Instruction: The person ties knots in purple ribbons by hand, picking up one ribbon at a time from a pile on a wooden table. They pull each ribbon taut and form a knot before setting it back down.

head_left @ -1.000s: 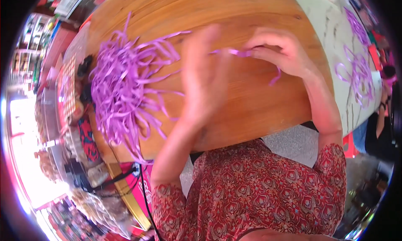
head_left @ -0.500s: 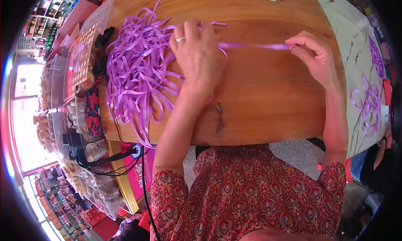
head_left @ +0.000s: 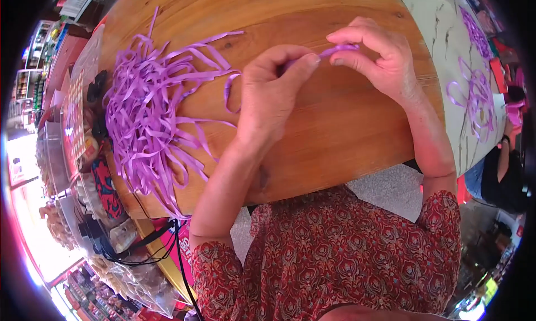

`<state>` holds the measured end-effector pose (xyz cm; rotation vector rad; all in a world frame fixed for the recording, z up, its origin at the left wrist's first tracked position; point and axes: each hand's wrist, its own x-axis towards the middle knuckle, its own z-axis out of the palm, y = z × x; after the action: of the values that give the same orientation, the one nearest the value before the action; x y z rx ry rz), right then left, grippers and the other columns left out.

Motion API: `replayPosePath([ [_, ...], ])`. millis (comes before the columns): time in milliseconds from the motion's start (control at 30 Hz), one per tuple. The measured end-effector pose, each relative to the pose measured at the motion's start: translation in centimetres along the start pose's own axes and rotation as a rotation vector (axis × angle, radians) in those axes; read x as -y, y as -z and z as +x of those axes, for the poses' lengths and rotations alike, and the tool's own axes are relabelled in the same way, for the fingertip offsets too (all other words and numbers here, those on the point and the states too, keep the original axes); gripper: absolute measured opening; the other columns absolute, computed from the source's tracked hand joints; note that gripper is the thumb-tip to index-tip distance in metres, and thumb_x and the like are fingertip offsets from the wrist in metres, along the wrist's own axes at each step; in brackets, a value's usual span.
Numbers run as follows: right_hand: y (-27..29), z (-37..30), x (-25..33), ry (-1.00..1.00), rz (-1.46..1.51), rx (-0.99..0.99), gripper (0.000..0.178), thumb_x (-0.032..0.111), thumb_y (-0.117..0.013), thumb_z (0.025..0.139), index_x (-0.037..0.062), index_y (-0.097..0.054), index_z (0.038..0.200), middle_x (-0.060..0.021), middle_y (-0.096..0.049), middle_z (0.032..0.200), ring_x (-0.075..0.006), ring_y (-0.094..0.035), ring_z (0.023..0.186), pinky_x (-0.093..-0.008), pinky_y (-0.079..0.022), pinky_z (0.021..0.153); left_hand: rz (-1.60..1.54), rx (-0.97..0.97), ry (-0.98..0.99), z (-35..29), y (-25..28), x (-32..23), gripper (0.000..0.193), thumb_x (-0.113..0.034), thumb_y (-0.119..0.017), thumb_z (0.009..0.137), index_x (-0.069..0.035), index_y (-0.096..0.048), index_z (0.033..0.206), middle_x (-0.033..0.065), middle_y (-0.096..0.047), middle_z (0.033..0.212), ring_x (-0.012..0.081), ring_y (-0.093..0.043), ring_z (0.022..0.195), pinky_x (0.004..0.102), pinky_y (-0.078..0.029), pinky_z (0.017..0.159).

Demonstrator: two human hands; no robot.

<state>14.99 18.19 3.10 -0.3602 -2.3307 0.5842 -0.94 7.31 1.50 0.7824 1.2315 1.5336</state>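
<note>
Head view: left hand [head_left: 269, 92] and right hand [head_left: 386, 61], now closer, pinch purple ribbon [head_left: 328, 52].

wooden table [head_left: 346, 137] | white marbled table [head_left: 435, 14] | grey floor [head_left: 385, 187] | bright opening [head_left: 28, 220], left

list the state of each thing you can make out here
left hand: pinching the held ribbon
right hand: curled, thumb and forefinger tips apart
held ribbon: stretches between both hands; knotted or not, cannot tell
ribbon pile: loose, tangled
ribbons on the white table: loosely looped
black cables: slack, curving
</note>
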Motion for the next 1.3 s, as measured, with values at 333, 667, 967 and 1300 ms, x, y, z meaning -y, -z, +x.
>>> replayPosePath([
  [333,1.2,0.0,-0.6,-0.135,0.203,-0.095,0.019,-0.001,-0.062,0.081,0.0000,-0.064,0.100,-0.0072,-0.061,0.088,-0.0142,-0.058,0.080,-0.0230,-0.046,0.069,-0.099,-0.072,-0.013,-0.1,0.7,-1.0,0.009,-0.004,-0.066,0.082,0.000,-0.065,0.089,-0.0016,-0.061,0.080,0.0039,-0.052,0.073,0.0178,-0.041,0.067],
  [667,-0.3,-0.2,0.4,-0.037,0.139,-0.023,0.024,0.004,-0.069,0.075,0.0040,-0.067,0.098,-0.0044,-0.062,0.082,-0.0150,-0.059,0.074,-0.0244,-0.047,0.063,-0.059,-0.093,-0.036,-0.1,0.5,-0.8,0.009,-0.001,-0.067,0.080,0.000,-0.065,0.089,-0.0006,-0.061,0.079,0.0044,-0.052,0.072,0.0175,-0.042,0.067],
  [967,0.0,-0.3,0.2,-0.168,0.227,0.151,0.011,0.004,-0.067,0.078,0.0034,-0.067,0.089,-0.0034,-0.059,0.078,-0.0130,-0.058,0.075,-0.0230,-0.045,0.065,0.221,-0.066,-0.176,0.1,0.8,-0.5,0.008,0.000,-0.067,0.080,-0.002,-0.065,0.087,-0.0026,-0.060,0.078,0.0027,-0.050,0.070,0.0166,-0.040,0.063],
  [1300,-1.6,-1.1,-0.1,-0.506,1.260,0.144,0.017,0.001,-0.060,0.083,0.0007,-0.066,0.099,-0.0064,-0.062,0.091,-0.0128,-0.057,0.083,-0.0257,-0.047,0.076,-0.327,0.072,-0.001,0.2,0.5,1.0,0.009,-0.001,-0.064,0.083,-0.004,-0.062,0.092,-0.0031,-0.060,0.081,0.0017,-0.049,0.070,0.0149,-0.036,0.060],
])
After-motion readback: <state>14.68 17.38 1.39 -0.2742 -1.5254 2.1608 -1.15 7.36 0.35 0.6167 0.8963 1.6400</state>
